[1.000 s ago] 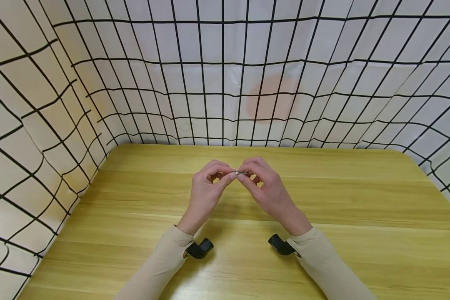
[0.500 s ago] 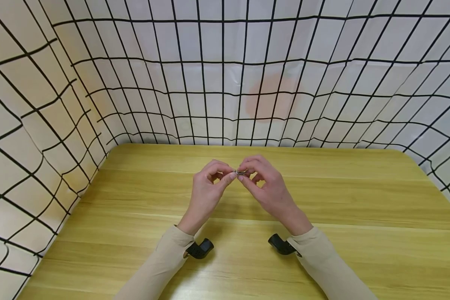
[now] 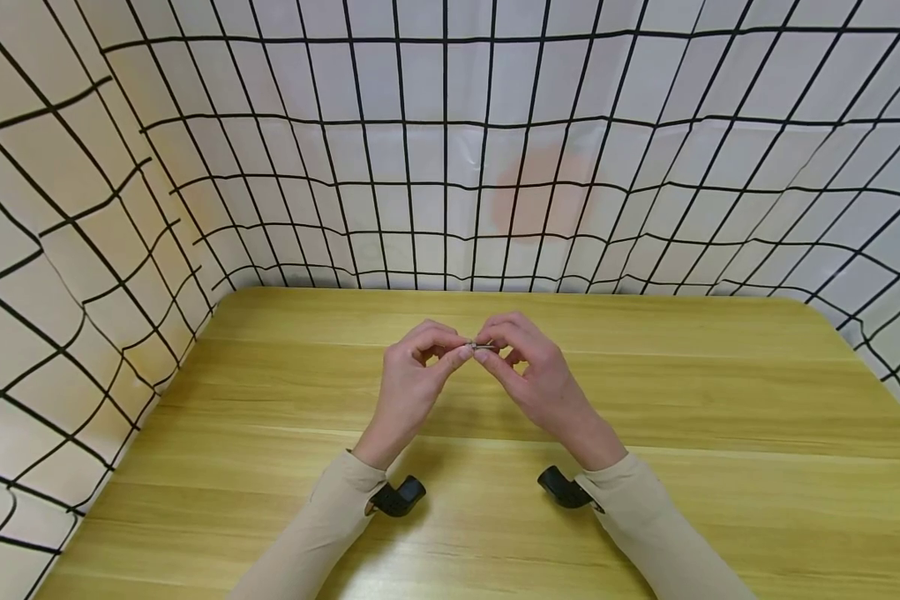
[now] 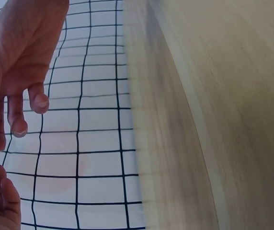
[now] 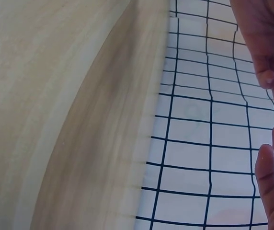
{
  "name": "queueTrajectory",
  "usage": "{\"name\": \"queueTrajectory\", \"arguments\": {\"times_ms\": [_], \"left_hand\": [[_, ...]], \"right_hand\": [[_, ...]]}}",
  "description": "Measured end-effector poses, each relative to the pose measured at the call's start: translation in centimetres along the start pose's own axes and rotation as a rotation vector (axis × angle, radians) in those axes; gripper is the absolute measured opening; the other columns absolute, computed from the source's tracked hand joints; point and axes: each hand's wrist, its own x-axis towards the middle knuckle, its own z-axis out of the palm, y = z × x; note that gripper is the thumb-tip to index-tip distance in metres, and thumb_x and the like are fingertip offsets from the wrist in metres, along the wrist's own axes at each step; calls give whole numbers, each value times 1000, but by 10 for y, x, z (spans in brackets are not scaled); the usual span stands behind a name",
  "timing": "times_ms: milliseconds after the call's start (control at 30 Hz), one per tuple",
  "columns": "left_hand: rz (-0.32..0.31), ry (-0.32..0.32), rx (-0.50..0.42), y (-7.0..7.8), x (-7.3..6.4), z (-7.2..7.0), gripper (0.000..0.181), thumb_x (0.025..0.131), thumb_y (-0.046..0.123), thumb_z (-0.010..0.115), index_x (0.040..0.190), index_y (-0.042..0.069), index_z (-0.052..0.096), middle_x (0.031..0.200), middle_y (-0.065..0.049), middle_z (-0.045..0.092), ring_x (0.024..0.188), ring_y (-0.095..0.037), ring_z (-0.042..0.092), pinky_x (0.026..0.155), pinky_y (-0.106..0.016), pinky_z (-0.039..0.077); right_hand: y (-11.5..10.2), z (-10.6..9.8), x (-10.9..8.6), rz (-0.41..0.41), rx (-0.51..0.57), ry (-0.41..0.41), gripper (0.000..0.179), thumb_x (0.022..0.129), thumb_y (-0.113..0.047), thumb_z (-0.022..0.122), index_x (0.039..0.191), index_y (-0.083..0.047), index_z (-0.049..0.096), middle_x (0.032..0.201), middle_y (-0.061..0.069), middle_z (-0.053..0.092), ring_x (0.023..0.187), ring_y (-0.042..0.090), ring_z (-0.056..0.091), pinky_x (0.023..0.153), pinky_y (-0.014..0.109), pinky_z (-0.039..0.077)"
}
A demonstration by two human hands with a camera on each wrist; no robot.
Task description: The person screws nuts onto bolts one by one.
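Note:
A small, slim metal rod-like piece (image 3: 483,346) spans the gap between the two hands, held above the table in the head view. Its exact kind is too small to tell. The left hand (image 3: 417,367) pinches its left end between thumb and forefinger. At the other end, the thumb and forefinger of the right hand (image 3: 528,367) pinch the rod, partly covering it. In the left wrist view the left hand (image 4: 24,57) hangs at upper left, its pinch cut off by the frame edge. The right wrist view catches the right hand (image 5: 266,40) at its upper right; the metal piece is out of sight there.
A wood-grain table (image 3: 270,467) lies under both hands. White walls with a black grid (image 3: 390,150) enclose its back and sides. A black curved mount (image 3: 400,497) sits at the left cuff, another black mount (image 3: 564,487) at the right cuff.
The right fingertips shift slightly on the metal piece, lifting a little half a second ago and coming down again. The left hand and both forearms stay almost still.

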Motion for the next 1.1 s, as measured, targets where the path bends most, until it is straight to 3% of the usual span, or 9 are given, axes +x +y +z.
{"name": "queueTrajectory", "arguments": {"times_ms": [233,500,833,1100], "left_hand": [[5,0,10,1,0,0,13,89,16,74,90,3,74,88,2,65,80,-19,56,70,-31,44],[-22,26,6,2,0,2,5,88,4,73,91,1,74,89,-6,66,79,-19,56,70,-28,44],[-31,0,-18,32,0,3,7,88,-4,70,89,-10,69,88,-17,64,79,-15,56,70,-27,44],[-19,0,-42,32,0,2,7,88,-4,70,88,-11,68,88,-18,64,80,-15,58,70,-28,46]], "right_hand": [[2,1,0,19,-5,-17,7,97,-9,64,101,-13,66,107,-3,59,90,13,54,65,30,48],[0,0,0,-4,11,15,23,90,-3,70,112,-10,63,108,2,59,86,13,58,64,29,51],[-3,-2,2,-51,-40,22,20,87,0,72,103,-10,66,106,0,59,86,11,56,64,27,50],[-3,-4,2,-69,-40,16,22,84,2,75,102,-10,69,106,-1,59,84,10,54,64,27,48]]}}
